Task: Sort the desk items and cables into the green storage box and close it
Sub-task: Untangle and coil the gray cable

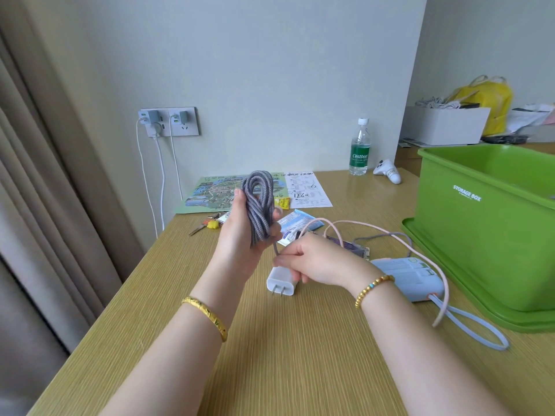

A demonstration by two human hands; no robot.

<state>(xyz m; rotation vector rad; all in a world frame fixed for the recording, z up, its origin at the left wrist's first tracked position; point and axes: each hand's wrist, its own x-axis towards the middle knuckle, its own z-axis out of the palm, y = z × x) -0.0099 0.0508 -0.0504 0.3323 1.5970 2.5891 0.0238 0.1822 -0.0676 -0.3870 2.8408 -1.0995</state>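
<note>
Her left hand (pixel 240 223) grasps a coiled grey cable (pixel 259 210) upright while her right hand (pixel 309 261) pinches its loose end above the white charger (pixel 280 282).

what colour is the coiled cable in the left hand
Grey with a fine woven, braided pattern; the coiled cable shows best in the head view, gripped by the left hand.

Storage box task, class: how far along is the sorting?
Done: little shows; the green storage box is open. In hand: left hand grips the coiled grey cable; right hand pinches its end by the white charger. Left: power bank, keys, closing.
</note>
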